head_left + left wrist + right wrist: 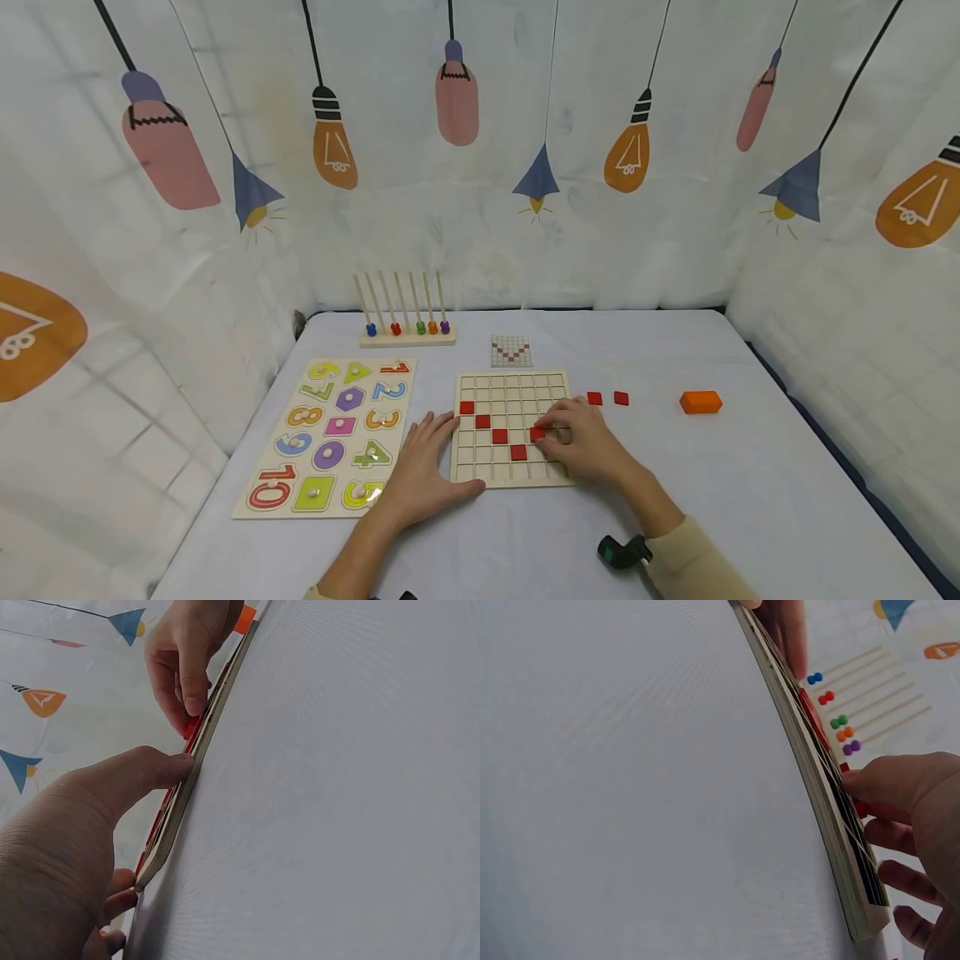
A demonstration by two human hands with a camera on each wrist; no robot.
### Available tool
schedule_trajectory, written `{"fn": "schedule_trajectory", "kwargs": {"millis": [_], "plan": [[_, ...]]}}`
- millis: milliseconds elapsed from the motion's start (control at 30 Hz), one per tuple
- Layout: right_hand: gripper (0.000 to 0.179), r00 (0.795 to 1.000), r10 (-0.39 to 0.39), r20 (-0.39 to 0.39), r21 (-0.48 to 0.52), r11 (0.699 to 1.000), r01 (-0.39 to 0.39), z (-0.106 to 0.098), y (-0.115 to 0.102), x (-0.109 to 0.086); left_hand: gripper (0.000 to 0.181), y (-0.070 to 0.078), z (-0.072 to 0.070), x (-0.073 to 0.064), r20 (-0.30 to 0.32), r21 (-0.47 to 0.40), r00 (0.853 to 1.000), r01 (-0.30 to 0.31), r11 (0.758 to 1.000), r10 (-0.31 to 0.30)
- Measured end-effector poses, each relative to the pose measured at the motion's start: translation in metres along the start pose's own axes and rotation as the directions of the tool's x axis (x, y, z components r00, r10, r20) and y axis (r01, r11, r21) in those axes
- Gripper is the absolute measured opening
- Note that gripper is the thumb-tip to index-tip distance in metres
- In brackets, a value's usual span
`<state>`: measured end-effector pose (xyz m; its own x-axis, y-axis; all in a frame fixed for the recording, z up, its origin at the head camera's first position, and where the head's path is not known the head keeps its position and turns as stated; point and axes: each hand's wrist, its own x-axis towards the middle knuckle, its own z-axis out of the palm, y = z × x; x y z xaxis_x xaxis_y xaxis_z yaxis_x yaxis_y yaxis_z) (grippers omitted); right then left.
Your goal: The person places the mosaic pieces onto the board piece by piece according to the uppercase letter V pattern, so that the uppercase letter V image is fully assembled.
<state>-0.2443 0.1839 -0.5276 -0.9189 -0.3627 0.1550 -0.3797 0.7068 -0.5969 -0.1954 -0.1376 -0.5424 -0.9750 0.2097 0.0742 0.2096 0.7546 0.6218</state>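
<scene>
A square wooden grid board (472,472) lies flat on the table, with several red square tiles (500,437) set in a descending diagonal. My right hand (588,442) is over the board's right part and pinches a red tile (536,434) between thumb and index finger, one cell up and right of the lowest tile. Spread around the board's lower left corner, my left hand (422,475) touches the left edge with its fingers and the near edge with its thumb. In the left wrist view, that thumb (174,771) rests against the board's edge.
Two loose red tiles (621,398) lie right of the board, and an orange block (701,402) sits farther right. A small pattern card (512,351) is behind the board. A number puzzle (315,451) lies left; a peg stand with beads (405,340) stands at the back.
</scene>
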Motion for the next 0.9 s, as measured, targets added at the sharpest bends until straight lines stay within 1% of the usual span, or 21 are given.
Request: {"fn": "schedule_trajectory", "kwargs": {"millis": [300, 467, 800, 900], "plan": [[0.019, 1.000, -0.030, 0.001, -0.038, 0.999, 0.030, 0.0032, -0.0052, 0.0031, 0.114, 0.0010, -0.0011, -0.0003, -0.002, 0.003, 1.000, -0.001, 1.000, 0.001], [0.021, 1.000, -0.020, -0.001, -0.041, 0.999, 0.020, 0.0030, -0.0061, 0.0031, 0.114, 0.0009, -0.0011, -0.0006, -0.003, 0.005, 1.000, -0.005, 1.000, 0.005], [0.024, 1.000, -0.012, 0.003, -0.010, 1.000, 0.012, 0.0028, -0.0056, 0.0012, 0.115, -0.0002, -0.0011, -0.0006, -0.009, 0.007, 1.000, -0.016, 1.000, 0.016], [0.025, 1.000, 0.010, 0.005, -0.001, 1.000, -0.010, 0.0019, -0.0040, 0.0002, 0.115, -0.0009, -0.0004, -0.0002, -0.010, 0.016, 1.000, -0.018, 1.000, 0.018]]}}
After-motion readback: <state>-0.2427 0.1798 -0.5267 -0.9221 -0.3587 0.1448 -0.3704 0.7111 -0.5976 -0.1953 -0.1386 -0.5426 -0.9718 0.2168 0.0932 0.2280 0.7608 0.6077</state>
